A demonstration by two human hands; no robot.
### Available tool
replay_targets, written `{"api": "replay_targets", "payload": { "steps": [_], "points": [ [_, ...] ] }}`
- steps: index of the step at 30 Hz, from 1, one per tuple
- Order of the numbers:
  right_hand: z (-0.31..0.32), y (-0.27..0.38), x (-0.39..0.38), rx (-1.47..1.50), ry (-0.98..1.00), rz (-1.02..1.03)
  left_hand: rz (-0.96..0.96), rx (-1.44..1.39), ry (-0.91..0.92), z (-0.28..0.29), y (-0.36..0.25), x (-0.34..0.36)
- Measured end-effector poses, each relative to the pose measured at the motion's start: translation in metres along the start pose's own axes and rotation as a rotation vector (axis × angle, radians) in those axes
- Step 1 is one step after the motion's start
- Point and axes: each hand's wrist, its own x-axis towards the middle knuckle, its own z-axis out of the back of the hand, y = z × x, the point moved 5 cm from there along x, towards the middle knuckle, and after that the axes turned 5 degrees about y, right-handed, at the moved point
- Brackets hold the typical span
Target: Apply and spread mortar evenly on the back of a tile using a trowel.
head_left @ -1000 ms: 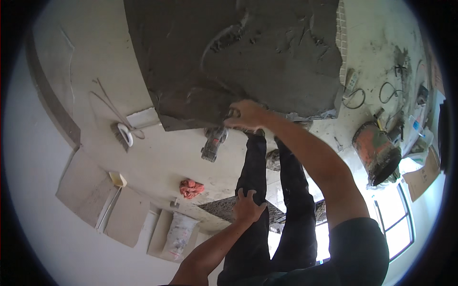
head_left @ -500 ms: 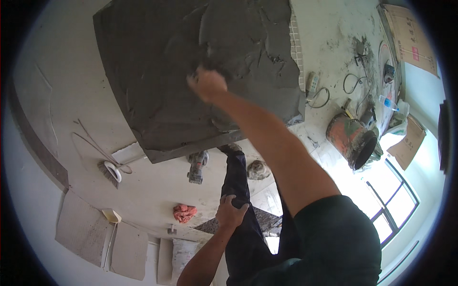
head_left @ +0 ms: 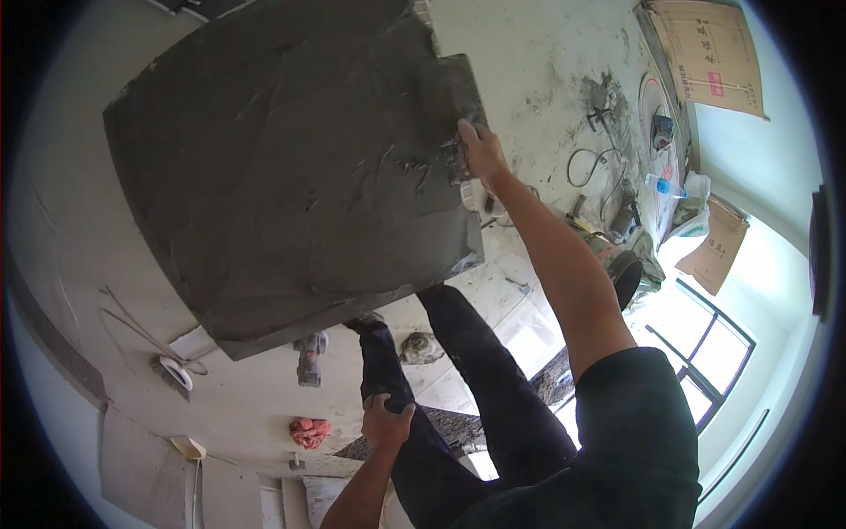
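Note:
A large square slab (head_left: 291,176) coated in smeared dark grey mortar fills the upper middle. At its right edge, my right hand (head_left: 483,152) is closed on a mortar-caked trowel, whose flat blade (head_left: 463,84) sticks out past the coating. My fingers hide the handle. Pale ridged backing (head_left: 472,196) shows bare just below that hand. My left hand (head_left: 388,423) rests over my left knee, thumb spread from the fingers, with no tool in it.
A grey power tool (head_left: 309,357) and a stained lump (head_left: 421,348) lie near my feet. Left are a brush (head_left: 172,375) and a red cloth (head_left: 309,432). Right are a bucket (head_left: 626,278), cables (head_left: 592,167), a bottle (head_left: 665,187) and cardboard (head_left: 709,57).
My right hand has gone from the middle of the mortar to the slab's right edge. The whole view has shifted, and my left hand stays on the knee.

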Motion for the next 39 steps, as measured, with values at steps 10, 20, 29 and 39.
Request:
{"api": "replay_targets", "payload": {
  "steps": [10, 20, 29, 39],
  "points": [
    [-0.01, 0.129, 0.161, -0.044, 0.033, 0.339, 0.108, 0.14, 0.024, -0.037, -0.022, 0.002],
    [0.056, 0.135, 0.253, -0.347, -0.16, 0.36, 0.201, 0.133, 0.05, -0.068, -0.061, -0.004],
    [0.026, 0.237, 0.261, -0.398, 0.163, 0.134, 0.318, 0.141, 0.123, -0.094, -0.059, -0.004],
    [0.042, 0.152, 0.205, -0.102, 0.054, 0.158, 0.347, 0.166, 0.105, -0.096, -0.057, -0.007]
  ]
}}
